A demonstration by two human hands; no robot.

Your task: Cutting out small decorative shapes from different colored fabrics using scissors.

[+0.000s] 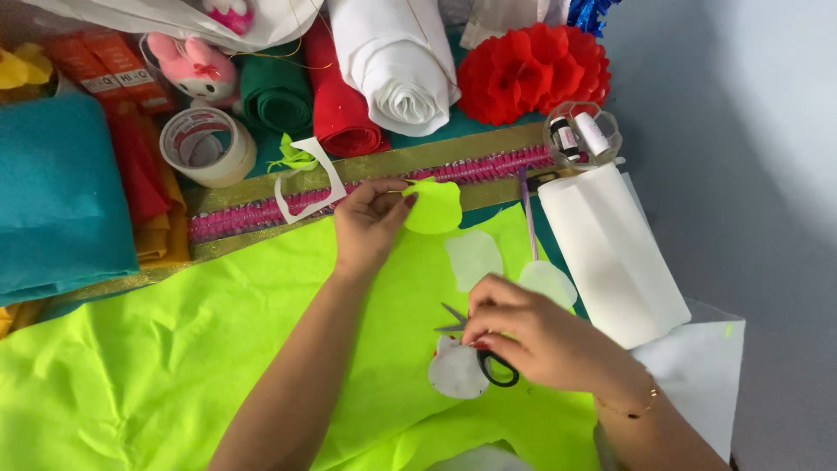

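Meanwhile left hand (368, 222) pinches green felt cutout (432, 207); right hand (532, 336) grips scissors (484, 353).

felt rolls (340, 96): 3 | tape rolls (207, 146): 1 | scissors (475, 344): 1 | paper flowers (532, 70): 1

The big felt sheet (157, 349) covers the near table. On it, toward its right end, lie scissors (484, 353) with a paper cutout (455, 373) touching them. Beyond the sheet's far edge a trim strip (261, 209) runs across; a tape roll (207, 146) sits behind it on the left, fabric rolls (349, 78) behind its middle, a paper flower (532, 70) and small jar (582, 133) behind its right end. A paper roll (615, 253) lies right of the sheet.
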